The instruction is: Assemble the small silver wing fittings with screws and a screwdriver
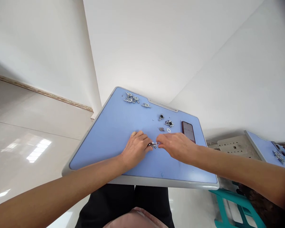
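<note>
My left hand (136, 148) is closed around a small silvery metal part (153, 145) just above the blue tabletop. My right hand (177, 145) pinches at the part's right end; whatever its fingertips hold is too small to make out. Beyond the hands lie two metal fittings with black round centres, one fitting (161, 117) apart from the other fitting (169, 123). Nearer to my right hand are a thin oval plate (168, 130) with a hole and a small dull metal piece (161, 129).
At the table's (97, 148) far left is a cluster of metal brackets (131, 98), with a single bracket (146, 105) beside it. A phone (188, 130) lies behind my right wrist. White walls stand behind. On the right are a teal stool (235, 198) and another blue table (263, 144).
</note>
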`<state>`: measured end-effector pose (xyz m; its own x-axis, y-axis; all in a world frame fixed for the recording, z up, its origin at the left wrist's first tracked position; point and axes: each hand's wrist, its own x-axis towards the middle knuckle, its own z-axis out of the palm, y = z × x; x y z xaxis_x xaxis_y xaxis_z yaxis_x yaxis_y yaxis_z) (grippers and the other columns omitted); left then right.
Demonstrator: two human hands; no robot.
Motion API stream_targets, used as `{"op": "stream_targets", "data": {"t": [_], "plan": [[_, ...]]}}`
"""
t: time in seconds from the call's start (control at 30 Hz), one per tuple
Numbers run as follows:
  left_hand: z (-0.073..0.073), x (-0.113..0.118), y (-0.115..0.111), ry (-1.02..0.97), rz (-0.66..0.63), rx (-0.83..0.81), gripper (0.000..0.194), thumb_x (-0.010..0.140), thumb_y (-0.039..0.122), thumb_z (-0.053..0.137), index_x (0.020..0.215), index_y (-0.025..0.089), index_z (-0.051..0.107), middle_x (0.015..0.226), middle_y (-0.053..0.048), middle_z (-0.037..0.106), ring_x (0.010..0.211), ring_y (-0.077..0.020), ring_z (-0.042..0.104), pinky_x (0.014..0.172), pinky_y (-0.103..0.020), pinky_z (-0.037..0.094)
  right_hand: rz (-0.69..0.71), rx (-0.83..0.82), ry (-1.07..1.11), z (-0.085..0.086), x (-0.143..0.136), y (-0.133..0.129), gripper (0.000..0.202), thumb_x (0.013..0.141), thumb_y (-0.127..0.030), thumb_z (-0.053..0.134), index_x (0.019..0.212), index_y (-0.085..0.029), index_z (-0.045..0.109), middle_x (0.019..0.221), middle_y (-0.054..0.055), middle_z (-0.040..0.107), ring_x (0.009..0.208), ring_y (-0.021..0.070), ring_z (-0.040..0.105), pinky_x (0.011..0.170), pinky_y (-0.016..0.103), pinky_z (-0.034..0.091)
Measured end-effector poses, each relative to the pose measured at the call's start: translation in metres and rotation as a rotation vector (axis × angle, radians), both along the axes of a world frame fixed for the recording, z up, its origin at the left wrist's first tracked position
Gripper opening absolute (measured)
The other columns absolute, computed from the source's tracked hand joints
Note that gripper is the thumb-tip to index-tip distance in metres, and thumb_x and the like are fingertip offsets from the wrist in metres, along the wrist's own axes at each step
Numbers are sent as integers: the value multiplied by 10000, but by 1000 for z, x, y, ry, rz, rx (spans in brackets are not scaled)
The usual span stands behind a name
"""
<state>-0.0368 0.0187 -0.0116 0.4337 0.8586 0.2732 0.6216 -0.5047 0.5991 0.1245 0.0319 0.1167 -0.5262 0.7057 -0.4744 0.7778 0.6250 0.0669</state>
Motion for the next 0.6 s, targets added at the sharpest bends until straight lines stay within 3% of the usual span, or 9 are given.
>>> {"op": "stream_targets", "data": {"t": [0.07, 0.13, 0.27, 0.37, 0.47, 0.6], "plan": [[-1, 1, -1, 1, 7, 16, 116, 905, 238, 639, 810, 192, 687, 755, -33, 665, 831, -221, 538, 745, -357, 360, 141, 107, -106, -4, -4, -3, 175, 996, -280, 477, 975, -181, 620, 794, 69, 700, 682, 174, 621, 494, 265, 229], [-1, 1, -1, 7, 15, 38, 156, 924, 230, 605, 796, 189, 684, 745, -36, 659, 826, -219, 542, 737, -353, 362, 159, 145, -171, -7, -11, -7, 325, 1024, -354, 398, 923, -170, 646, 713, 78, 688, 621, 180, 610, 493, 272, 219], [-2, -2, 1, 23, 11, 42, 178, 915, 247, 610, 758, 191, 670, 748, -35, 659, 833, -218, 552, 748, -356, 373, 5, 202, -188, -8, -24, -9, 409, 1029, -369, 358, 881, -156, 674, 622, 86, 662, 575, 184, 605, 532, 274, 275], [-2, -9, 4, 26, -53, 5, 52, 854, 242, 673, 893, 213, 694, 835, -30, 686, 870, -226, 555, 788, -371, 390, -123, 232, -165, -7, -26, -5, 428, 1021, -410, 362, 894, -165, 689, 691, 113, 689, 682, 211, 648, 593, 278, 340], [-3, -14, 6, 20, -108, -16, 259, 836, 145, 634, 1079, 220, 679, 983, -44, 706, 927, -234, 560, 821, -383, 405, -247, 220, -133, -7, -24, -1, 467, 1016, -442, 339, 888, -177, 702, 769, 130, 705, 797, 244, 664, 651, 300, 388], [-3, -15, 8, 28, -56, 5, 311, 874, 89, 497, 1069, 220, 699, 939, -48, 715, 918, -235, 580, 823, -384, 411, -411, 177, -19, -9, -22, 4, 452, 991, -417, 370, 790, -178, 697, 786, 119, 691, 840, 261, 648, 701, 334, 417]]}}
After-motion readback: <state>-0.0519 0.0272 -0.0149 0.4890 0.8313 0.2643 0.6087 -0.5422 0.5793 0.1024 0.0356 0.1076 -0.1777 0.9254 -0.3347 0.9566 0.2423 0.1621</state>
